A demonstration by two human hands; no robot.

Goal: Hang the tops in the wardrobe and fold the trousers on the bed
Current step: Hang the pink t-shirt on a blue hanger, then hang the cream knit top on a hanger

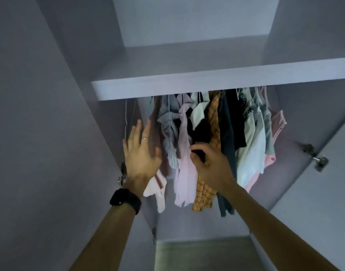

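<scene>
Several tops hang in a row inside the open wardrobe, under its shelf. My left hand is raised with straight, spread fingers against a pale pink top at the left end of the row. My right hand has its thumb and fingers curled round the black top, between a light pink top and an orange checked top. White, grey and pink tops hang further right. The rail is hidden behind the shelf.
The wardrobe's white shelf edge runs above the clothes. Its doors stand open on both sides, with a metal hinge on the right door and another hinge on the left. The wardrobe floor shows below.
</scene>
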